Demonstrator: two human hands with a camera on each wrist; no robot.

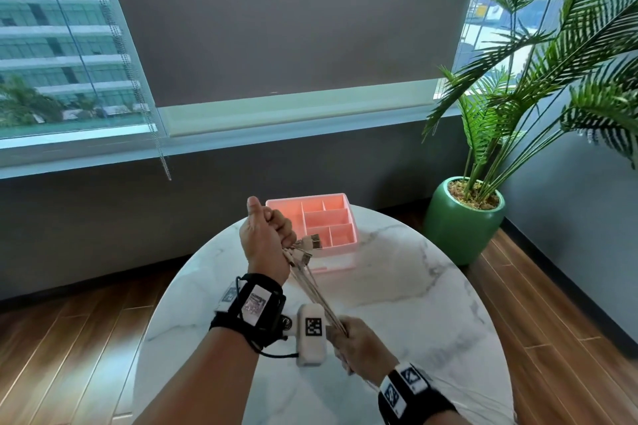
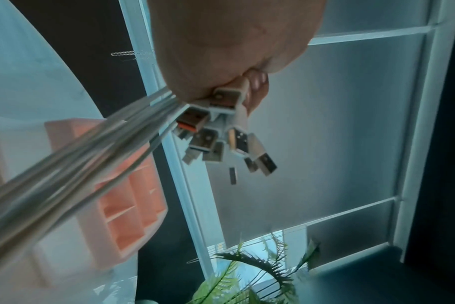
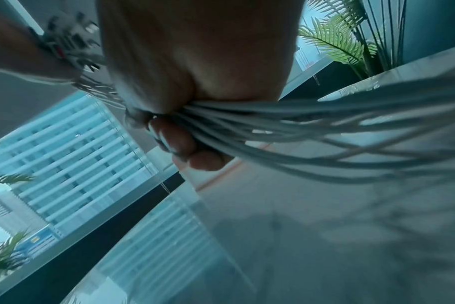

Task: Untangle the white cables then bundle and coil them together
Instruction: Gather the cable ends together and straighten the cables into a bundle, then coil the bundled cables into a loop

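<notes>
Nearby, pink organizer tray (image 1: 340, 241), seemingly empty.

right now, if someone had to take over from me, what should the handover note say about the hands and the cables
Left hand: fist gripping the white cables at their plug ends; the USB connectors stick out past the fingers.
Right hand: gripping the same bundle lower down, the stretch between the hands taut above the round white marble table.
Done: plug ends gathered, that stretch straight.
Left: the tails beyond the right hand still cross each other loosely; comb them out, then coil.
The pink compartment tray sits at the table's far edge.
</notes>
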